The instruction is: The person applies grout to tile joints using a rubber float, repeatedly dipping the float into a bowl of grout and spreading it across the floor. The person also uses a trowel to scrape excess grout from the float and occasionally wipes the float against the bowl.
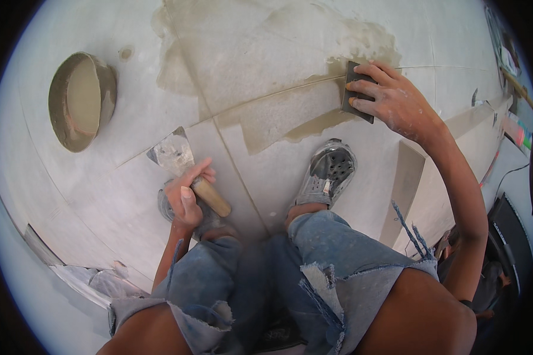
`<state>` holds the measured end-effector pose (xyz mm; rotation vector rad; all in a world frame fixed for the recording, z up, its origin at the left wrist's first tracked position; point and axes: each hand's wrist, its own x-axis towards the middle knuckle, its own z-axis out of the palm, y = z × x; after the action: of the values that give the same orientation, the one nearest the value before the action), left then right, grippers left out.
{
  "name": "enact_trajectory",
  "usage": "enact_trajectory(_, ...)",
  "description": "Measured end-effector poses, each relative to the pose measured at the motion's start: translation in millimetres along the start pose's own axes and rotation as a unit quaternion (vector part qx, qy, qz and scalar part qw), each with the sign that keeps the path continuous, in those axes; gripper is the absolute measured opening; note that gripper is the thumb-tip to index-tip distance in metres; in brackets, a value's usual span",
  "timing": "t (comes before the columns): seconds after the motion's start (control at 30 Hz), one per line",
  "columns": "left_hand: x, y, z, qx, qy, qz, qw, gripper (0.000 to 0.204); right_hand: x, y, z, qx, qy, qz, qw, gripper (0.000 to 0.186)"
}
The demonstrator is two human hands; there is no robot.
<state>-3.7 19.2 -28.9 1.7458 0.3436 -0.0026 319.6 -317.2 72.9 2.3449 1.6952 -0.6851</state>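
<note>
My right hand (391, 97) grips a flat dark float (352, 77) against the pale tiled floor, on a grout joint with a damp olive-beige smear around it. My left hand (186, 198), low at centre-left, holds the wooden handle of a putty knife (173, 151) whose wide metal blade is streaked with residue and points up-left, over my left foot. A round bowl (83, 100) of beige-grey grout stands on the tiles at the upper left. Smeared grout (278, 35) also spreads over the tiles at the top, along the joints.
My grey clogs (323, 171) rest on the tiles below the float. Assorted items and a pole (518, 89) lie along the far right edge, with dark objects (503, 231) below them. Crumpled plastic sheeting (100, 278) lies at the lower left by the floor's edge.
</note>
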Motion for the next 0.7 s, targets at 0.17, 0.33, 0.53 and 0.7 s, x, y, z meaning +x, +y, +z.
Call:
enact_trajectory(0.17,3,8,0,0.003,-0.013,-0.017,1.0,0.084,4,-26,-10,0.05,0.089,-0.033,0.994,0.022)
enact_trajectory(0.33,-2,5,-5,-0.003,-0.023,-0.032,0.999,0.089,51,-105,24,0.071,0.16,-0.141,0.975,0.007)
enact_trajectory(0.53,-5,3,-6,0.005,-0.017,-0.041,0.999,0.089,33,-78,26,0.058,0.146,-0.077,0.985,0.007)
enact_trajectory(0.7,-5,0,-3,-0.003,-0.014,-0.041,0.999,0.091,-22,1,20,0.038,0.078,0.024,0.996,0.027)
